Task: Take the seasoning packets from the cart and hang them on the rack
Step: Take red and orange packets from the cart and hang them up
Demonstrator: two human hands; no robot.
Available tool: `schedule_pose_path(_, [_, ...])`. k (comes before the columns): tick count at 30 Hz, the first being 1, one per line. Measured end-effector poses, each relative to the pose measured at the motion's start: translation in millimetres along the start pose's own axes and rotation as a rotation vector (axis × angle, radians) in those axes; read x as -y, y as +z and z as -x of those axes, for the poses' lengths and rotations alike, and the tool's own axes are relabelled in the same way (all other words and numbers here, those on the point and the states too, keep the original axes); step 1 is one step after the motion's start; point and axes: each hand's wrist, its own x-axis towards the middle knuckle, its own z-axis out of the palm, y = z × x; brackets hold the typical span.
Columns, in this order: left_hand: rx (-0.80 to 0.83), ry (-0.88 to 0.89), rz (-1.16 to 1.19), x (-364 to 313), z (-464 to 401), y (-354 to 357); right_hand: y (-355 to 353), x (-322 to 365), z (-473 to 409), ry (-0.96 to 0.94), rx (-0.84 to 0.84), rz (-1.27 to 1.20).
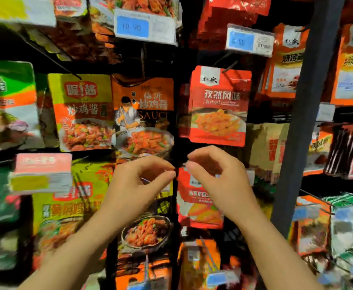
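The rack (174, 114) is filled with hanging seasoning packets. A red cumin-flavour packet (219, 107) hangs from a hook at centre right. Just below it my left hand (138, 185) and my right hand (215, 176) are raised side by side, fingertips almost meeting at the dark upright. Both have fingers curled with thumb and forefinger close together, and I see nothing between them. Behind my right hand hangs another red packet (198, 201), its top hidden by the hand. The cart is out of view.
An orange sauce packet (144, 114) and a yellow one (83, 111) hang to the left. Price tags (144, 26) (248, 40) stick out on hook ends above. A dark post (297, 122) runs down the right side, with more packets beyond it.
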Motion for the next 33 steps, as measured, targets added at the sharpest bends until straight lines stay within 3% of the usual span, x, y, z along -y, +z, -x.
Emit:
schedule_pose_path(9, [-0.093,-0.27,-0.204,38.3,164.2,-157.0,158.7,70.3,59.9,-0.022,0.65,-0.074])
schedule_pose_path(18, [-0.361,-0.858,-0.426,51.4,433.2,-344.1,387.5,205.7,190.0,-0.095,1.245,-0.289])
schedule_pose_path(26, [-0.602,-1.142,-0.556,20.8,590.2,-429.6,512.5,288.6,282.3,-0.161,1.581,-0.345])
schedule_pose_path(30, [-0.803,-1.269,-0.583,17.2,640.9,-456.0,570.6,302.6,310.4,-0.217,1.658,-0.291])
schedule_pose_path(33, [-0.798,-1.358,-0.75,23.4,671.0,-475.6,618.5,305.7,326.3,-0.222,1.72,-0.268])
